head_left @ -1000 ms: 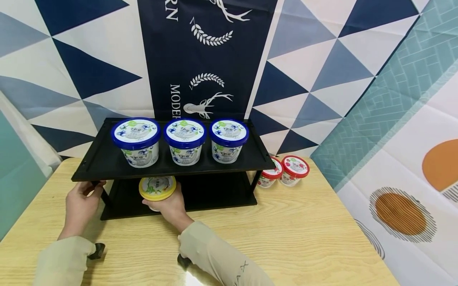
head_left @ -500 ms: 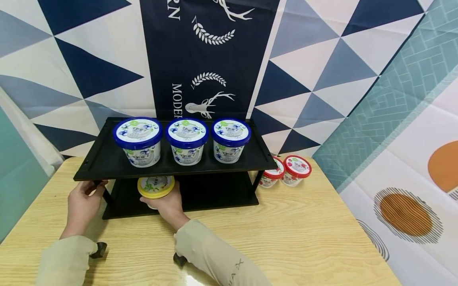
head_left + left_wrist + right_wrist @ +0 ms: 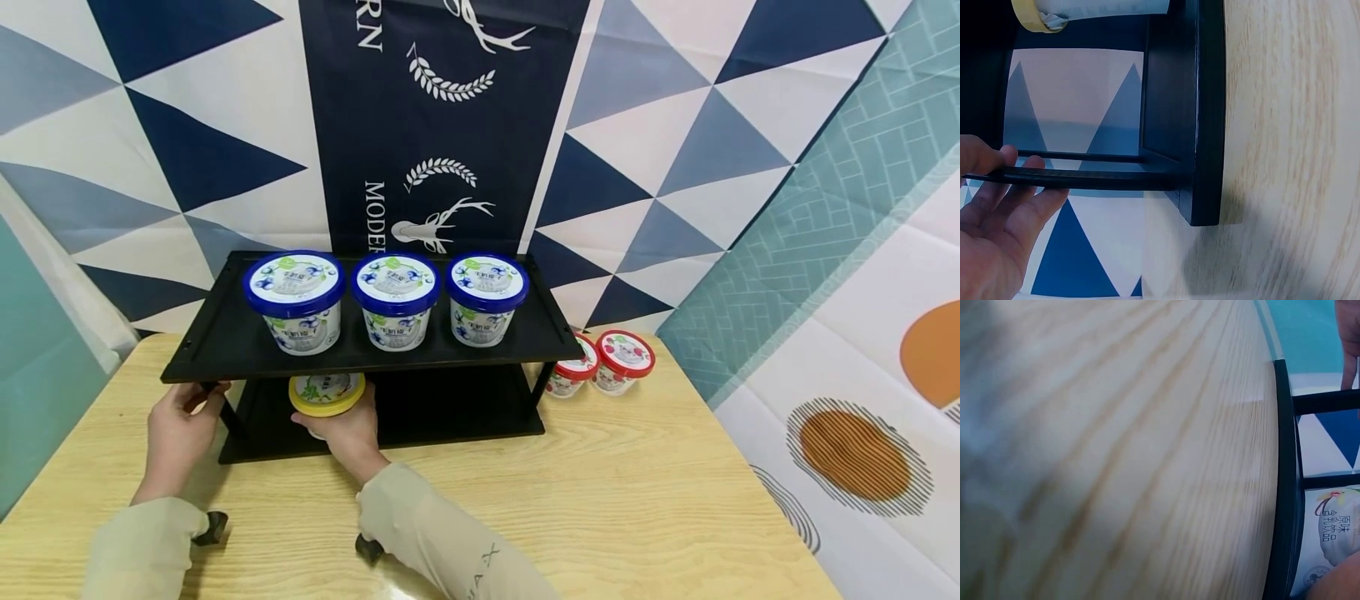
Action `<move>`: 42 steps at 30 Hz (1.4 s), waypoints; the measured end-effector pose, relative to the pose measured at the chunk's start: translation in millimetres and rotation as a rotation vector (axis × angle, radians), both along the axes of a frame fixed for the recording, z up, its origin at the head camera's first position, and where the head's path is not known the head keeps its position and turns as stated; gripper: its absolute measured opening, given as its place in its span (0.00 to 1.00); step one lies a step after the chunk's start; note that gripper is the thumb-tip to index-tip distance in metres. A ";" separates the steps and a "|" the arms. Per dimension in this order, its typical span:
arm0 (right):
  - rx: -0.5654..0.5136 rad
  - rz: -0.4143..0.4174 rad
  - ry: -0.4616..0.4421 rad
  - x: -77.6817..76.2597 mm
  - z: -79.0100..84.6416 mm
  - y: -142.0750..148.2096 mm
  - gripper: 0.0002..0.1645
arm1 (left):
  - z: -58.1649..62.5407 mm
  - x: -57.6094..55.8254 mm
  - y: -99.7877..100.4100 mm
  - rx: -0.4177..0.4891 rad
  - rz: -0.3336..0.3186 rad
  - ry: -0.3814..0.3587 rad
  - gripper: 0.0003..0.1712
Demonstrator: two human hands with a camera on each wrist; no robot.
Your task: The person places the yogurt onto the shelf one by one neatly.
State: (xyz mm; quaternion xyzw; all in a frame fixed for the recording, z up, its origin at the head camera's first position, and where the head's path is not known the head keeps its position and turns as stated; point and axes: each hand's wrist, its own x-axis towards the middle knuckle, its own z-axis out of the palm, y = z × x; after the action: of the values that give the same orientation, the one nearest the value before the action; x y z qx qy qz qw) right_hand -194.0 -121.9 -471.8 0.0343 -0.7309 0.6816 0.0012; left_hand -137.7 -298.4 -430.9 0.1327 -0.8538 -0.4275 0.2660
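The right hand [image 3: 347, 429] grips the yellow-lidded tub [image 3: 327, 393], with the thumb on one side of it. The tub is left of the middle of the frame, partly under the top shelf [image 3: 206, 342] and over the lower shelf [image 3: 442, 404]. The hand hides its bottom, so I can't tell if it sits down flat. The left hand [image 3: 180, 425], lower left, has its fingers wrapped round the front left leg [image 3: 1104, 180] of the rack.

The step now looks like putting the tub in its spot on the lower shelf while the other hand keeps the rack steady. I think the next move needs the tub kept upright and low, then an easy let-go. The top shelf is in the way, because its front edge hangs over the back of the yellow lid. The leg could get bumped too.

Up on the top shelf, three blue-lidded tubs [image 3: 396, 300] stand in a row; a hard knock might shake them. Right of the middle, two red-lidded tubs [image 3: 624, 358] sit on the table [image 3: 600, 500], beside the rack.
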 end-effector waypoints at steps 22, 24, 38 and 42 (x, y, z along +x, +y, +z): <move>0.026 0.009 0.129 4.8 -4.6 -6.7 0.60 | -0.6 -1.2 0.7 0.011 0.008 0.004 0.10; 0.028 0.043 0.125 5.2 -4.0 -3.8 0.59 | -0.6 -1.2 0.4 0.009 0.011 0.008 0.10; 0.173 0.262 0.035 -7.4 1.2 18.4 0.58 | 0.8 1.3 -2.7 -0.014 -0.019 -0.023 0.11; 0.187 0.308 0.029 -10.7 2.1 22.4 0.56 | -0.1 1.0 -2.5 -0.011 -0.024 -0.014 0.11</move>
State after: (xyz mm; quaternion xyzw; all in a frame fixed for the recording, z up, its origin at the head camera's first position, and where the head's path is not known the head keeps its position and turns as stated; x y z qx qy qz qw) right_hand -204.7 -99.5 -469.7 0.1556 -0.7772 0.6021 -0.0960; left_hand -136.8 -300.9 -430.9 0.1240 -0.8594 -0.4251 0.2558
